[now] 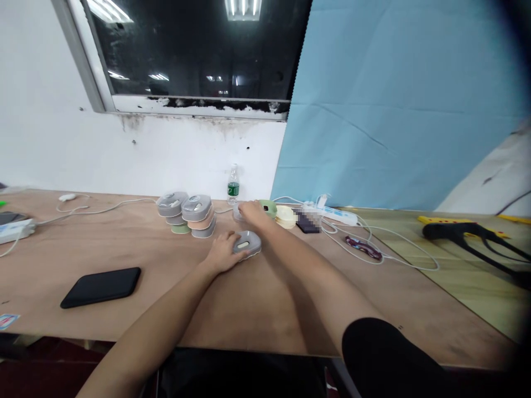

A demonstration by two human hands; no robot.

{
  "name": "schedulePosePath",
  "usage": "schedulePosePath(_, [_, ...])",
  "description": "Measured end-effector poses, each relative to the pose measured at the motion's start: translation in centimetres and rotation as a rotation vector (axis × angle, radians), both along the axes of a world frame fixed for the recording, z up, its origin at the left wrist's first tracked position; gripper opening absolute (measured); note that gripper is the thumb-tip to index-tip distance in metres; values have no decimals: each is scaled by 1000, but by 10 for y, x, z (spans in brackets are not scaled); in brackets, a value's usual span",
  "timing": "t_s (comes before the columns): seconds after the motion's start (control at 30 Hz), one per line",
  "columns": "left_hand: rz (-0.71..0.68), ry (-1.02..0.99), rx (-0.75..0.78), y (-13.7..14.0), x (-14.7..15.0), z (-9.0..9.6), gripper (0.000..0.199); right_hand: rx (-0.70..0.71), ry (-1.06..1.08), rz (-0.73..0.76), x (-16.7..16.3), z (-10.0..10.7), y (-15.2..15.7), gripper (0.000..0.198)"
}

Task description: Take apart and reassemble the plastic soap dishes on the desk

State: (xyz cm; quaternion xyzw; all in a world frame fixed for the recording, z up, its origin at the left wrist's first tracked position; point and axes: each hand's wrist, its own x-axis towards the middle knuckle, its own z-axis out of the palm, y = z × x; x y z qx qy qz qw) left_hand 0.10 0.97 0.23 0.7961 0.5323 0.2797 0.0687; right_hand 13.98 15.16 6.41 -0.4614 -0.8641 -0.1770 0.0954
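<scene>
The left hand [224, 254] clasped a gray box [253, 242], likely steadying it; beyond that grip, whether the right hand [252, 213] held a clear container [237, 213] was unclear.

Your left grip [224, 252] is round the left end of a gray box [250, 245] on the tabletop [244, 315]. Your right grip [250, 212] is farther out, by a green box [270, 209]. Two stacks [198, 209] sit left, bottle [233, 187] behind.

No legible text found, green label [233, 189] with a pale mark on the clear bottle [234, 173] at the table's [99, 243] far side — print too small to read, coloured sticker [8, 321] at the near left edge — markings unreadable.
</scene>
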Motion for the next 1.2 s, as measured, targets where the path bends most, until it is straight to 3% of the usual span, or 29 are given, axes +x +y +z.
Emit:
schedulePosePath(0.13, [18,32,-84,0,0,-3,88,112,188,160,10,-8,-18,22])
schedulePosePath(0.3, [19,-50,-60,2,1,-6,78,132,535,378,42,-43,-58,22])
schedulePosePath(0.4, [52,-174,-59,3,1,-5,74,101,662,336,65,-61,-75,22])
schedulePosePath(0.53, [113,-341,-72,6,-1,-4,68,73,738,261,82,-66,-81,27])
schedulePosePath(0.7, [139,-560,-79,10,-3,-2,55,45,734,223,77,-68,-78,35])
schedulePosePath(0.87, [103,-689,-109,14,-5,-1,46,59,777,137,73,-73,-77,24])
schedulePosePath(1.0, [133,-771,-120,17,-5,2,48,80,723,154,81,-72,-76,20])
schedulePosePath(1.2, [133,-717,98,16,-8,8,44,127,683,154,97,-68,-70,16])
